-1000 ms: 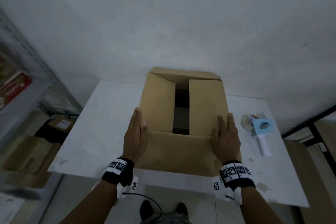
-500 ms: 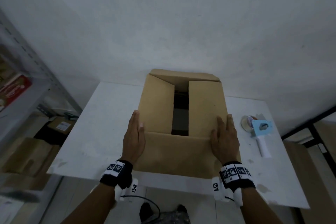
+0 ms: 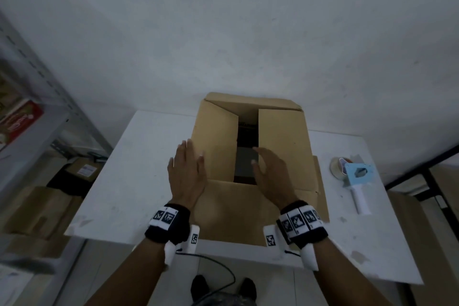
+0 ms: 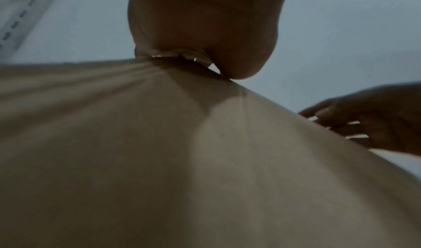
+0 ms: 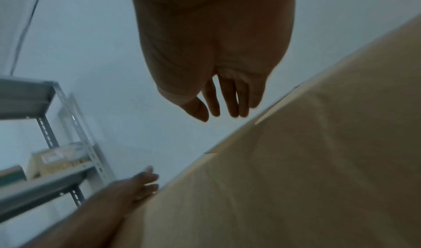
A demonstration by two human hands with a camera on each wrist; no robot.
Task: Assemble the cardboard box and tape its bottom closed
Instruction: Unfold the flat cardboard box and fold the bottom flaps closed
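On the bench (image 3: 139, 181), both flat, empty hands, left (image 3: 186, 176) and right (image 3: 270, 176), barely steady the box (image 3: 280, 141), whose unheld flaps could spring apart.

Dim, bluish, flat light in all 3 views; source not visible. Head view: wide-angle bend at edges, shelf (image 3: 29, 97) at left smeared, soft grain throughout. Gap between the flaps of the cardboard box (image 3: 248, 146) is near black. Left wrist view: left hand (image 4: 202, 26) a dark silhouette vs pale wall, casting a soft shadow on the cardboard; heavy motion blur. Right wrist view: right hand (image 5: 216, 53) backlit, underexposed, edges soft; cardboard blurred.
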